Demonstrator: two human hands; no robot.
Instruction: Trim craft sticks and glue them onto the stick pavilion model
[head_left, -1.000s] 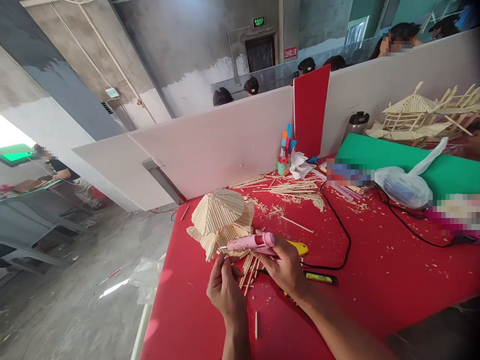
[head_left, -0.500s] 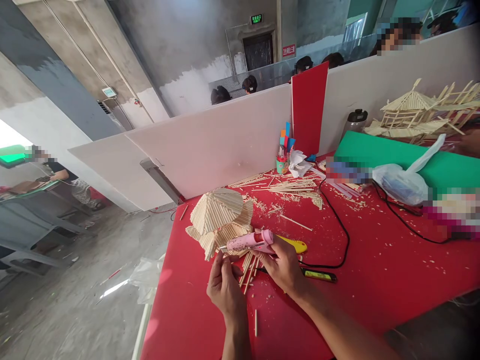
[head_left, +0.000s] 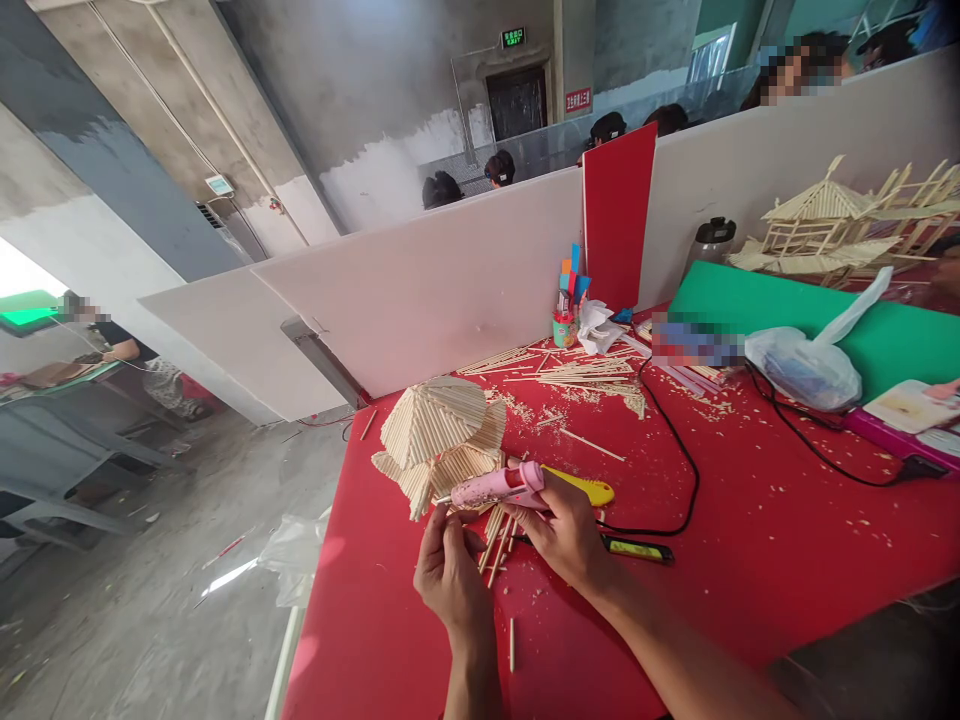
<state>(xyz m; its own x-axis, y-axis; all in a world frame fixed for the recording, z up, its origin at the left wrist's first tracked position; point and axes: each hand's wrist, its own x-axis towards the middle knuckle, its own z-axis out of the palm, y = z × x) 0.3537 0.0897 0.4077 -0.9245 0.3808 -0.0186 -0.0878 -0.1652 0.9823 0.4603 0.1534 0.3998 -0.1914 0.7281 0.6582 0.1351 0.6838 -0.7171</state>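
Observation:
My right hand (head_left: 564, 522) is wrapped round a pink hot glue gun (head_left: 491, 487), its nozzle pointing left. Just below the nozzle, the fingertips of my left hand (head_left: 450, 560) are pinched together; whatever they hold is too small to make out. Behind both hands stands a small wooden-stick model (head_left: 435, 425) with a tiered roof. Loose sticks (head_left: 495, 545) lie under and between my hands, and a single short stick (head_left: 512, 645) rests nearer to me. Beside my right hand are a yellow-handled tool (head_left: 592, 488) and a dark and yellow-green cutter (head_left: 637, 549).
On the red table (head_left: 750, 560) lie a heap of sticks (head_left: 592, 372) and scattered shavings. A black cable (head_left: 694, 470) curves to the right of my hands. Farther right are a green board (head_left: 810, 310), a plastic bag (head_left: 802, 365) and another stick model (head_left: 825, 215). White partitions (head_left: 450, 290) edge the back.
The glue gun has shifted very slightly left in my right hand. My left hand stays pinched in the same place.

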